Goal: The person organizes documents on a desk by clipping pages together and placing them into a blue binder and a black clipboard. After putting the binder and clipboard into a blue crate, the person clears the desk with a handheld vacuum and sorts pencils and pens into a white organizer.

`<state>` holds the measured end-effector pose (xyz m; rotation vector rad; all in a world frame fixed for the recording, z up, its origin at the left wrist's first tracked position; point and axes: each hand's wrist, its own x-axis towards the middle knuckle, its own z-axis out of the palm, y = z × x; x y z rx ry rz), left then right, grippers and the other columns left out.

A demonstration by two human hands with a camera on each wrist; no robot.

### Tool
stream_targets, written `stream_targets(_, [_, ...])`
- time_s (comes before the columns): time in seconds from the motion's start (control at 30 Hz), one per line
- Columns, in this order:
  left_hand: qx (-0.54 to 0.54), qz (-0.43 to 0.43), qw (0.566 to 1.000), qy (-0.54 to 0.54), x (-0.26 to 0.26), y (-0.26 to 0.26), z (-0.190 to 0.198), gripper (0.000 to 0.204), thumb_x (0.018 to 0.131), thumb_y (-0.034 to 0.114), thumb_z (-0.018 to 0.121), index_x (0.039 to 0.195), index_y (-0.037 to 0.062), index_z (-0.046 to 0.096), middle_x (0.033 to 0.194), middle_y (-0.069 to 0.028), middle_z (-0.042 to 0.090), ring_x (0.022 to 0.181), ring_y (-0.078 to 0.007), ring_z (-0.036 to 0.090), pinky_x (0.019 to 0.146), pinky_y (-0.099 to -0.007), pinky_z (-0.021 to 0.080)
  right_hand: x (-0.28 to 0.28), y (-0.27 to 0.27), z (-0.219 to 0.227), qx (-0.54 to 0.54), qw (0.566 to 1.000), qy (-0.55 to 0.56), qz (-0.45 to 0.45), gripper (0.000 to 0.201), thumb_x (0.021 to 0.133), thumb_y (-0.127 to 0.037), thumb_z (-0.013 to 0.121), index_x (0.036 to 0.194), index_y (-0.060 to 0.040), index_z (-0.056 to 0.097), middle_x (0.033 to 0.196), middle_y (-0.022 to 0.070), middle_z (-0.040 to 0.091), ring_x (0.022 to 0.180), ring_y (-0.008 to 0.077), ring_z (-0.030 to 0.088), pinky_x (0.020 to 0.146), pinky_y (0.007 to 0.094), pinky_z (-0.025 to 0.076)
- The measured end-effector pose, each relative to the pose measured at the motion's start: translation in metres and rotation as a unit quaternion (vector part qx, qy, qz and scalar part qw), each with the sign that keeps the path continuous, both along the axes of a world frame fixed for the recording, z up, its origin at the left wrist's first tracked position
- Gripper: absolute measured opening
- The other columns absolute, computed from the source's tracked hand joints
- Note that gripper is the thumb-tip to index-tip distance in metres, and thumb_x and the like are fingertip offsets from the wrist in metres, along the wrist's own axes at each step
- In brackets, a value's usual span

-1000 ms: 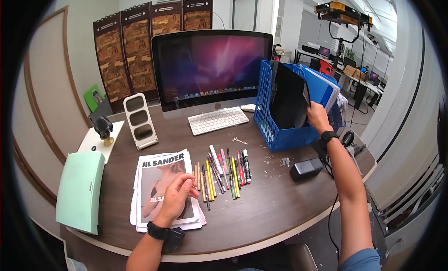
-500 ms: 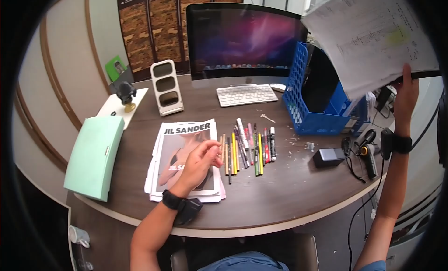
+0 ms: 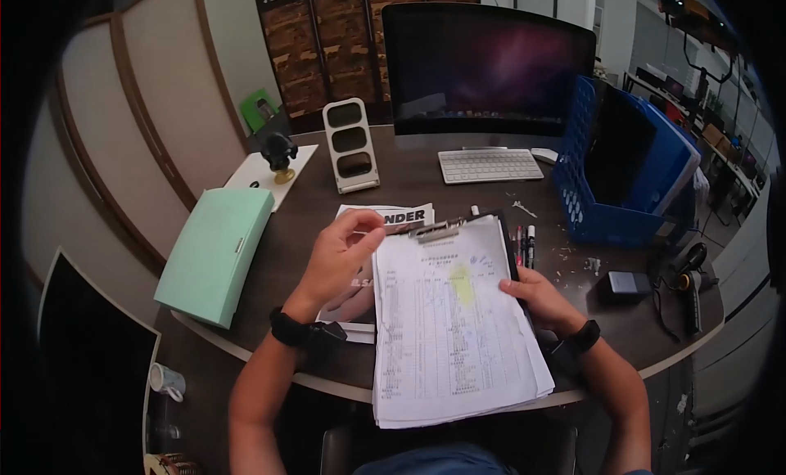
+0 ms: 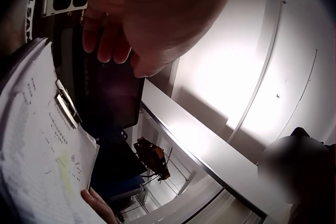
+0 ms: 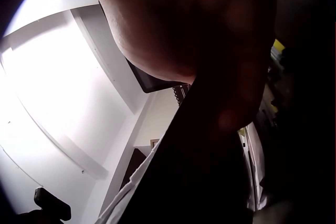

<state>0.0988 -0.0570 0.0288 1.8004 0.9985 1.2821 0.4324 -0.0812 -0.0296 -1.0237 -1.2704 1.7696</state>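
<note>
My right hand (image 3: 553,301) grips the right edge of a dark clipboard (image 3: 438,231) in the head view, thumb on top of the papers. A stack of printed sheets (image 3: 434,336), with a yellow highlighted patch, lies under its metal clip. The clipboard is over the desk's front edge, tilted towards me. My left hand (image 3: 340,250) hovers at its upper left corner, fingers loosely bent and holding nothing. In the left wrist view, the left hand (image 4: 142,19) is apart from the sheets (image 4: 37,145). A magazine (image 3: 416,216) is partly hidden below the clipboard.
Pens (image 3: 530,247) show past the clipboard's right side. A blue file holder (image 3: 610,221) with folders stands at the right, near a black box (image 3: 626,287). Behind are a keyboard (image 3: 491,166) and monitor (image 3: 491,74); a mint-green case (image 3: 217,250) lies at the left.
My right hand has taken the clipboard out of the blue file holder and brought it left and down in front of me. The left hand stays over the magazine, now beside the clipboard.
</note>
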Motion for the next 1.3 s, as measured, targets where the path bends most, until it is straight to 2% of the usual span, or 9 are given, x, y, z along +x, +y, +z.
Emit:
stream_targets(0.17, [0.071, -0.034, 0.967, 0.244, 0.011, 0.016, -0.008, 0.02, 0.088, 0.012, 0.063, 0.103, -0.0016, 0.063, 0.101, -0.0098, 0.061, 0.089, -0.0179, 0.061, 0.081, -0.0286, 0.049, -0.006, -0.001, -0.017, -0.022, 0.998, -0.045, 0.046, 0.035, 0.096, -0.017, 0.055, 0.124, 0.0044, 0.05, 0.113, 0.0076, 0.06, 0.103, 0.0136, 0.056, 0.09, 0.0293, 0.045])
stream_targets(0.23, [0.117, -0.046, 0.942, 0.311, 0.014, 0.036, -0.023, 0.023, 0.087, 0.014, 0.064, 0.104, -0.0011, 0.063, 0.102, -0.0117, 0.062, 0.089, -0.0213, 0.061, 0.081, -0.0307, 0.049, -0.007, -0.003, -0.019, 0.024, 0.999, -0.026, 0.021, 0.041, 0.095, -0.013, 0.057, 0.13, 0.003, 0.045, 0.108, 0.0087, 0.063, 0.095, 0.0127, 0.059, 0.084, 0.0282, 0.048])
stream_targets(0.4, [-0.07, -0.115, 0.914, 0.384, 0.011, 0.075, -0.033, 0.025, 0.086, 0.017, 0.064, 0.106, 0.0027, 0.066, 0.095, -0.0114, 0.066, 0.085, -0.0229, 0.062, 0.079, -0.0335, 0.049, -0.01, -0.013, -0.008, 0.035, 0.998, -0.033, -0.039, 0.058, 0.091, -0.007, 0.06, 0.142, -0.0028, 0.032, 0.092, 0.0073, 0.065, 0.076, 0.0107, 0.061, 0.07, 0.0238, 0.05])
stream_targets(0.5, [-0.079, -0.131, 0.886, 0.437, 0.009, 0.084, -0.028, 0.022, 0.086, 0.017, 0.065, 0.101, 0.0029, 0.069, 0.089, -0.0114, 0.068, 0.082, -0.0226, 0.062, 0.077, -0.0325, 0.049, -0.006, -0.012, -0.01, 0.094, 0.99, -0.097, -0.036, 0.063, 0.09, -0.005, 0.06, 0.145, -0.0057, 0.029, 0.087, 0.0051, 0.063, 0.071, 0.0088, 0.058, 0.066, 0.0219, 0.048])
stream_targets(0.63, [-0.108, -0.147, 0.894, 0.41, 0.004, 0.092, -0.032, 0.02, 0.083, 0.019, 0.069, 0.095, 0.0038, 0.072, 0.089, -0.009, 0.068, 0.08, -0.0204, 0.062, 0.075, -0.0307, 0.048, -0.004, -0.008, -0.01, 0.133, 0.969, -0.207, 0.027, 0.054, 0.089, -0.005, 0.06, 0.14, -0.0051, 0.04, 0.09, 0.0029, 0.059, 0.077, 0.0059, 0.053, 0.069, 0.0216, 0.046])
stream_targets(0.73, [-0.151, -0.17, 0.886, 0.403, 0.002, 0.102, -0.035, 0.021, 0.082, 0.022, 0.072, 0.093, 0.0048, 0.073, 0.084, -0.0059, 0.069, 0.077, -0.0166, 0.063, 0.073, -0.0291, 0.048, -0.01, -0.008, -0.016, 0.111, 0.985, -0.132, 0.023, 0.046, 0.089, -0.006, 0.06, 0.134, -0.0036, 0.047, 0.094, 0.0023, 0.059, 0.082, 0.0048, 0.052, 0.072, 0.0218, 0.045])
stream_targets(1.0, [-0.237, -0.189, 0.857, 0.417, 0.003, 0.119, -0.03, 0.022, 0.079, 0.026, 0.076, 0.089, 0.0064, 0.074, 0.078, -0.0013, 0.069, 0.071, -0.0104, 0.06, 0.067, -0.0246, 0.048, -0.009, -0.008, -0.02, 0.113, 0.981, -0.157, 0.03, 0.041, 0.091, -0.004, 0.058, 0.131, -0.0014, 0.049, 0.104, 0.004, 0.06, 0.087, 0.0072, 0.055, 0.077, 0.0236, 0.047])
stream_targets(1.13, [-0.206, -0.198, 0.859, 0.424, 0.005, 0.126, -0.031, 0.024, 0.074, 0.027, 0.08, 0.08, 0.0059, 0.071, 0.066, 0.0032, 0.06, 0.061, -0.0075, 0.051, 0.057, -0.0241, 0.04, -0.01, -0.008, -0.019, 0.108, 0.983, -0.147, 0.031, 0.042, 0.091, -0.005, 0.058, 0.132, -0.0008, 0.048, 0.109, 0.0066, 0.061, 0.092, 0.0092, 0.056, 0.082, 0.025, 0.048])
stream_targets(1.3, [-0.205, -0.196, 0.853, 0.438, 0.008, 0.127, -0.031, 0.029, 0.071, 0.031, 0.082, 0.074, 0.006, 0.069, 0.061, 0.0014, 0.058, 0.059, -0.0106, 0.052, 0.053, -0.0274, 0.04, -0.011, -0.008, -0.017, 0.146, 0.971, -0.187, 0.036, 0.043, 0.091, -0.005, 0.057, 0.133, -0.0004, 0.048, 0.111, 0.0091, 0.062, 0.093, 0.0108, 0.057, 0.081, 0.0256, 0.048])
